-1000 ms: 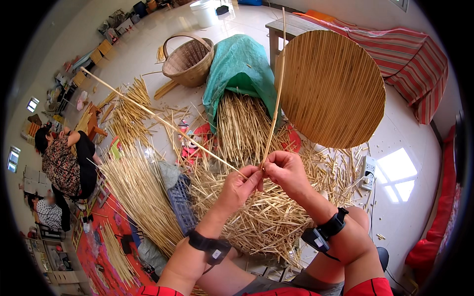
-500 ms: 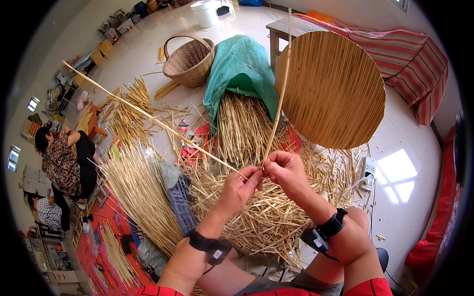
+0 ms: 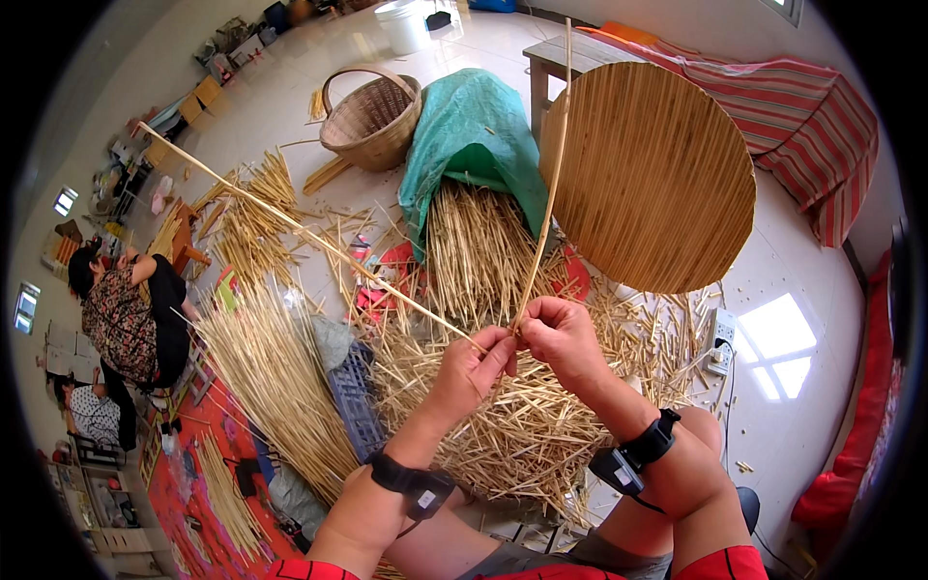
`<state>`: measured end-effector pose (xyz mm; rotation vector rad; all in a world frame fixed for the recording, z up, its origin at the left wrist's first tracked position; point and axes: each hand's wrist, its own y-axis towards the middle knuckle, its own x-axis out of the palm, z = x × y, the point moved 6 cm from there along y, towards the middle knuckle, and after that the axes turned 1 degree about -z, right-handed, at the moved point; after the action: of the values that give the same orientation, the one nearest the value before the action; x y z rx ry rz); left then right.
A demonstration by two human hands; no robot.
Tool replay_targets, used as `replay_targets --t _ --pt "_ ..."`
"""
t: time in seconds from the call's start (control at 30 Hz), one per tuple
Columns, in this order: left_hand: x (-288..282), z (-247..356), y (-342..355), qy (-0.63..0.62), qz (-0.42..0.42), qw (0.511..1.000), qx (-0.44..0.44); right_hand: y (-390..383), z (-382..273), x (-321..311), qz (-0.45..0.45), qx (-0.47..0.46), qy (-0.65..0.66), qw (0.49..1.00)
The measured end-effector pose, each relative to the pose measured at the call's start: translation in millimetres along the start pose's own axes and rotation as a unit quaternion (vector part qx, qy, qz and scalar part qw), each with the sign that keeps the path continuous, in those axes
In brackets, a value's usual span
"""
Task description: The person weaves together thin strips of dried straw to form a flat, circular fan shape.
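My left hand (image 3: 471,372) and my right hand (image 3: 559,340) meet over the pile of straw scraps (image 3: 512,435), both closed in pinches. From the left fingers a long pale reed (image 3: 290,232) slants to the upper left; a second reed (image 3: 550,203) rises steeply from the right fingers. Where the two reeds meet between my fingertips is partly hidden. Beyond them, dried stalks (image 3: 462,256) fill the open mouth of a green woven sack (image 3: 472,116). A long sheaf of reeds (image 3: 266,387) lies left of my arms, against a blue plastic crate (image 3: 353,406).
A wicker basket (image 3: 387,130) stands behind, a round slatted mat (image 3: 643,179) leans on a bench (image 3: 551,48), a power strip (image 3: 718,340) lies right, and a red sheet (image 3: 208,503) lies lower left. Two other people (image 3: 126,324) (image 3: 97,416) sit at the far left.
The far tips of both reeds have shifted a little: the upright one swung right, and the slanted one moved out leftward, then slightly back. My hands have barely moved.
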<state>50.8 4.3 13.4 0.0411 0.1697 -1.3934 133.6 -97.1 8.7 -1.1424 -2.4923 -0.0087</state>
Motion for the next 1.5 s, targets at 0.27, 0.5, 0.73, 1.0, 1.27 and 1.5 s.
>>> replay_targets --t 0.27,0.5,0.73,1.0,1.27,1.5 --pt "-2.2 -0.7 1.1 0.047 0.012 0.999 0.021 0.5 -1.3 -0.2 0.006 -0.019 -0.035 0.999" --pt "-1.0 2.9 -0.5 0.041 0.007 0.999 0.018 0.4 -1.3 1.5 0.003 -0.016 -0.007 1.000" --pt "-2.5 -0.6 0.3 -0.007 0.010 1.000 -0.008 0.8 1.3 1.4 -0.010 -0.006 0.023 1.000" --pt "-3.4 -3.5 1.0 0.033 0.015 0.999 -0.012 3.0 1.3 -1.5 0.019 -0.019 0.004 1.000" --pt "-0.9 0.3 -0.8 0.035 0.002 0.999 -0.022 3.5 5.1 -1.3 -0.005 0.009 0.053 0.999" --pt "7.3 4.6 -5.3 -0.179 -0.102 0.976 -0.068 0.8 18.8 9.2 -0.089 0.099 0.200 0.971"
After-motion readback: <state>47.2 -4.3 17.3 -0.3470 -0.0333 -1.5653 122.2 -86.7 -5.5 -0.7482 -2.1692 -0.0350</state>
